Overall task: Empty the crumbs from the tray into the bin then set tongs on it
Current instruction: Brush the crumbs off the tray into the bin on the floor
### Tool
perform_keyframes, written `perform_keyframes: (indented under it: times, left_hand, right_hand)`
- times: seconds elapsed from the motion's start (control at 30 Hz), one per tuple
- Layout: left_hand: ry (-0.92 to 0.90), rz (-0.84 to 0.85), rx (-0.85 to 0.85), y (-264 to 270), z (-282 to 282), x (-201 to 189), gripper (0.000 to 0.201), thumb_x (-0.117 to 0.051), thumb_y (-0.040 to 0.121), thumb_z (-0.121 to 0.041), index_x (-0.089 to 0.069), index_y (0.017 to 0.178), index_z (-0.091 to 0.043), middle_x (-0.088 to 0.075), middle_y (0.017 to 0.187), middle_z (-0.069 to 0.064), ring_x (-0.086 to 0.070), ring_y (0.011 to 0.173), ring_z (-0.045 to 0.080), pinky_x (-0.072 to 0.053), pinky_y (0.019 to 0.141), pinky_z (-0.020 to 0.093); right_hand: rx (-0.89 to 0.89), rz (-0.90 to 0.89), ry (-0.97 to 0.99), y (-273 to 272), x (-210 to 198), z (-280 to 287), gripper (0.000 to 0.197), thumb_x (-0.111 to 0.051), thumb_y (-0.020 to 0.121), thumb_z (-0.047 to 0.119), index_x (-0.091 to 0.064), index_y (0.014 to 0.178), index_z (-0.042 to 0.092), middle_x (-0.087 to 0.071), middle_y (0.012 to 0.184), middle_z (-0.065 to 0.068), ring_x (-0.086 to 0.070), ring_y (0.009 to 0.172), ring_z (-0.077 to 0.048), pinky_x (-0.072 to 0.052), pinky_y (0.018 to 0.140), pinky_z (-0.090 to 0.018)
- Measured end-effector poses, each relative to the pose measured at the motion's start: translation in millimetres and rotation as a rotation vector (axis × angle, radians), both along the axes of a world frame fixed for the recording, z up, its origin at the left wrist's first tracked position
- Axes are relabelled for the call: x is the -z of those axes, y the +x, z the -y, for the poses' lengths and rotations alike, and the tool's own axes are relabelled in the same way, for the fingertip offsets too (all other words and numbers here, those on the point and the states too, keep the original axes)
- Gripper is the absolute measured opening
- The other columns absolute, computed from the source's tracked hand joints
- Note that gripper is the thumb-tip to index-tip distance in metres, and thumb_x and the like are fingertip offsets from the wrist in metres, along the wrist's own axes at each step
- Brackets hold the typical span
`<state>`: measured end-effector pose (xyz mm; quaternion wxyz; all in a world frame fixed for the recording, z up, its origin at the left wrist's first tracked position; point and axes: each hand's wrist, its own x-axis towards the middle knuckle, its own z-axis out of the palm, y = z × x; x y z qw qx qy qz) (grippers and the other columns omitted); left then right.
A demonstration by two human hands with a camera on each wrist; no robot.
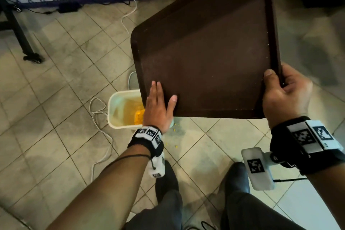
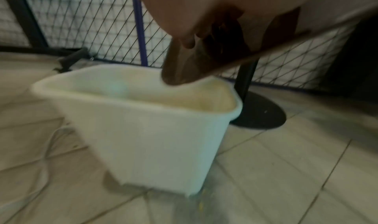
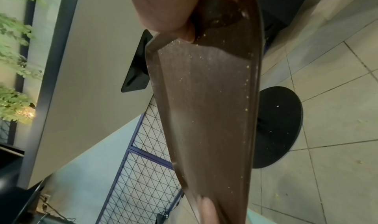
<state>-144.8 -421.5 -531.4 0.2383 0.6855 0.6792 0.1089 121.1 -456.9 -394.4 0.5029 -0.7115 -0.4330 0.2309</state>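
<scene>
1. Your right hand [image 1: 285,95] grips the dark brown rectangular plastic tray [image 1: 205,52], tilted over the white plastic bin [image 1: 119,110].
2. Your left hand [image 1: 158,108] presses flat, fingers straight, on it.
3. Yellow crumbs [image 1: 139,117] lie inside the bin.

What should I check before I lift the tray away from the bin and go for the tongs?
1. Right hand grips the tray edge: ok.
2. Left hand lies flat on the tray's face, fingers straight: ok.
3. Tray's low corner sits over the bin: ok.
4. Tray free of crumbs: not ok, yellow specks cling to its face in the right wrist view.
5. Floor around the bin clean: not ok, spilled crumbs lie on the tiles near the left wrist.
6. Tongs located: cannot tell, none in any view.
</scene>
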Motion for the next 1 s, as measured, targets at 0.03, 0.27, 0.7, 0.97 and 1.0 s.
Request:
perform_keyframes:
  times: [0.03, 0.27, 0.7, 0.97, 1.0]
  left_hand:
    - [-0.068, -0.034, -0.015, -7, 10, 9, 0.08, -0.014, 0.095, -0.066, -0.001, 0.156, -0.017, 0.005, 0.165, 0.002, -0.008, 0.15, 0.022, -0.012, 0.122, 0.044]
    - [-0.04, -0.117, 0.084, -10, 19, -10, 0.075, -0.011, 0.096, -0.064, -0.005, 0.156, -0.02, 0.009, 0.164, -0.002, 0.007, 0.15, 0.017, -0.001, 0.122, 0.04]
    - [0.061, -0.163, 0.635, 24, 50, -15, 0.064, -0.023, 0.099, -0.059, -0.004, 0.155, -0.034, 0.013, 0.163, -0.008, 0.013, 0.15, 0.017, -0.008, 0.121, 0.05]
    - [0.258, -0.123, 0.73, 82, 45, -69, 0.065, -0.032, 0.099, -0.056, -0.018, 0.155, -0.026, 0.002, 0.164, -0.002, 0.004, 0.151, 0.024, -0.005, 0.122, 0.046]
    - [0.277, -0.122, 0.768, 95, 48, -73, 0.066, -0.033, 0.099, -0.056, -0.018, 0.155, -0.026, 0.0, 0.164, -0.001, 0.003, 0.151, 0.025, -0.006, 0.122, 0.047]
  right_hand:
    - [0.005, -0.003, 0.009, 2, -3, 1, 0.017, -0.048, 0.098, 0.013, -0.065, 0.1, 0.014, -0.056, 0.068, 0.011, -0.053, 0.052, 0.007, -0.039, 0.048, -0.005]
    - [0.032, 0.068, -0.037, 2, 2, 0, 0.021, -0.047, 0.097, 0.017, -0.067, 0.103, 0.017, -0.056, 0.071, 0.014, -0.052, 0.055, 0.011, -0.036, 0.051, -0.001]
    - [0.058, -0.034, -0.029, -1, 7, -3, 0.02, -0.047, 0.097, 0.014, -0.066, 0.1, 0.021, -0.057, 0.069, 0.015, -0.052, 0.051, 0.009, -0.037, 0.048, -0.004]
    - [0.052, -0.047, -0.048, -9, 11, -5, 0.018, -0.048, 0.096, 0.019, -0.066, 0.099, 0.018, -0.061, 0.074, 0.013, -0.055, 0.055, 0.009, -0.039, 0.049, -0.005]
    - [0.048, -0.04, -0.042, -11, 9, -5, 0.017, -0.048, 0.096, 0.019, -0.065, 0.098, 0.019, -0.062, 0.075, 0.014, -0.056, 0.056, 0.009, -0.04, 0.051, -0.005]
